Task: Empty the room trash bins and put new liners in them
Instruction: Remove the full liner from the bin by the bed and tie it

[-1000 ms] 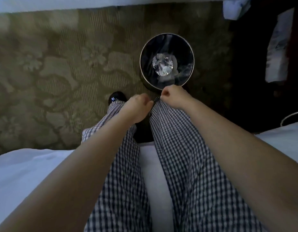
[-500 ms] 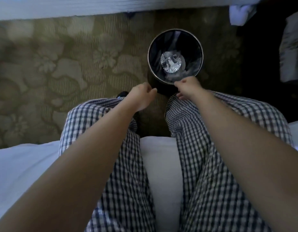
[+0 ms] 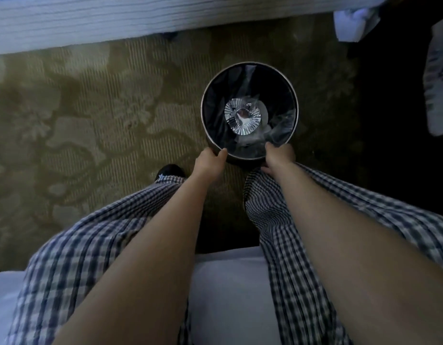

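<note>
One patterned carpet (image 3: 91,120) spreads beyond two hands. One round bin (image 3: 203,108), holding one clear liner (image 3: 282,127), stands just ahead of them; left hand (image 3: 210,161) and right hand (image 3: 280,155) each curl around its near rim. One crumpled foil cup (image 3: 242,117) lies inside.

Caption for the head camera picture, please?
Left hand and right hand grip the near rim of a round dark lined trash bin.

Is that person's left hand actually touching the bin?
Touching. In the head view the left hand has its thumb hooked over the near rim of the bin.
</note>
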{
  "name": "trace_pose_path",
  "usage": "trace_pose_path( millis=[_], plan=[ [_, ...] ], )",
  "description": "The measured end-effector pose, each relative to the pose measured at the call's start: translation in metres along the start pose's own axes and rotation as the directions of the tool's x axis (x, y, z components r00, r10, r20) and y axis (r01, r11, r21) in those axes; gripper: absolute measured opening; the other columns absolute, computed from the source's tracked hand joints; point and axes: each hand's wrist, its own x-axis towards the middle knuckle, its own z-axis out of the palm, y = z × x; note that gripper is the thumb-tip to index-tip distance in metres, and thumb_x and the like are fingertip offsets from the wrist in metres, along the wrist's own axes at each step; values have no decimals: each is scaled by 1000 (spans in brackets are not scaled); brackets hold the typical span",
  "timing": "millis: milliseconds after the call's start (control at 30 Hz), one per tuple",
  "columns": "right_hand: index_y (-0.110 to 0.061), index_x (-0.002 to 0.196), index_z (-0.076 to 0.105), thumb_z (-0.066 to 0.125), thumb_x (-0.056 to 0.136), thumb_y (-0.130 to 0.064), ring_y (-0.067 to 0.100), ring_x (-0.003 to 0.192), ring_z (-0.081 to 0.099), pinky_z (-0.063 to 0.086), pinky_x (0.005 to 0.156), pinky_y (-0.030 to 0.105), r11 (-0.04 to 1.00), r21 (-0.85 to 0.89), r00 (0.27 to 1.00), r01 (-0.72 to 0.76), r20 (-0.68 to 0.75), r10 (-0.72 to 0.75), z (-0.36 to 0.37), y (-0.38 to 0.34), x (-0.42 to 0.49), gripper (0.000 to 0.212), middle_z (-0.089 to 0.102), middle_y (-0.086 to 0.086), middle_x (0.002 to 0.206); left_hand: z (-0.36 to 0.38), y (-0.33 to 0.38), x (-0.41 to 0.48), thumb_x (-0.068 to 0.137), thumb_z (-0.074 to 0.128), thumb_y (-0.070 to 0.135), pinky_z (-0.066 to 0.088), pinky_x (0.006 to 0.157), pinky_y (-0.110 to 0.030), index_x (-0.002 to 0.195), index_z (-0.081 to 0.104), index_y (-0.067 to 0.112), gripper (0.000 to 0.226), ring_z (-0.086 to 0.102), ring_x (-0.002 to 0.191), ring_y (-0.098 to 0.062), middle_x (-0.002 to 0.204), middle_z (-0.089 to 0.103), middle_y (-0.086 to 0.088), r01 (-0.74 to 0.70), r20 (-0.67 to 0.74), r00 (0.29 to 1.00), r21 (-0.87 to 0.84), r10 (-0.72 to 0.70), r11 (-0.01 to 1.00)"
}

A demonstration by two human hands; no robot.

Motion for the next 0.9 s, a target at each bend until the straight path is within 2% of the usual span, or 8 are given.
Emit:
trace_pose_path(
  millis=[133,267,367,433,500,600,667,900],
  plan=[
    [1,132,45,45,99,-19,41,118,51,53,87,52,995,87,998,-58,-8,59,-2,-1,7,38,47,20,135,10,-4,10,97,45,36,48,95,-47,129,47,4,46,57,110,-34,125,56,-16,-31,6,999,-50,31,998],
    [6,127,49,44,97,-11,42,119,51,50,94,52,997,65,999,-31,-41,34,0,5,13,35,50,22,132,14,-10,13,97,44,38,48,94,-48,128,50,8,43,58,110,-36,121,59,-16,-30,14,999,-65,31,997],
    [8,122,52,44,96,-8,39,116,54,47,97,41,1000,12,994,2,-112,-1,-3,3,9,32,54,23,129,14,-10,11,97,43,40,46,94,-47,127,50,7,46,58,110,-33,122,59,-14,-17,28,999,-105,20,994],
    [9,119,53,42,97,-8,35,114,56,44,85,32,996,-67,986,50,-158,-60,-10,-1,2,30,56,23,125,13,-7,7,97,42,42,46,95,-46,128,50,7,48,59,109,-31,121,59,-12,-2,23,1000,-138,5,990],
    [10,113,57,42,98,-9,33,107,58,41,76,28,988,-108,978,107,-168,-125,-18,-1,-8,28,59,23,119,12,-4,2,97,41,44,46,96,-47,130,47,8,49,59,109,-30,122,59,-11,2,5,1000,-164,-1,986],
    [9,102,59,43,97,-10,32,94,60,50,82,37,981,-107,971,161,-161,-177,-28,-2,-28,25,61,22,107,5,-3,-8,99,40,39,48,94,-51,126,48,7,43,60,106,-33,119,60,-13,-56,-76,996,-190,42,980],
    [8,97,60,44,97,-10,30,90,60,51,82,38,977,-99,967,187,-159,-201,-34,-2,-43,24,61,20,99,-4,0,-20,100,39,35,50,91,-51,120,51,5,39,61,101,-34,113,63,-15,-89,-117,991,-165,70,982],
    [0,77,55,44,95,-8,26,70,56,47,67,34,949,-29,936,313,-157,-314,-52,9,-106,23,53,7,69,-26,11,-80,102,35,28,50,86,-41,116,54,0,37,60,97,-32,108,61,-14,-112,-215,971,-38,102,993]
  ],
)
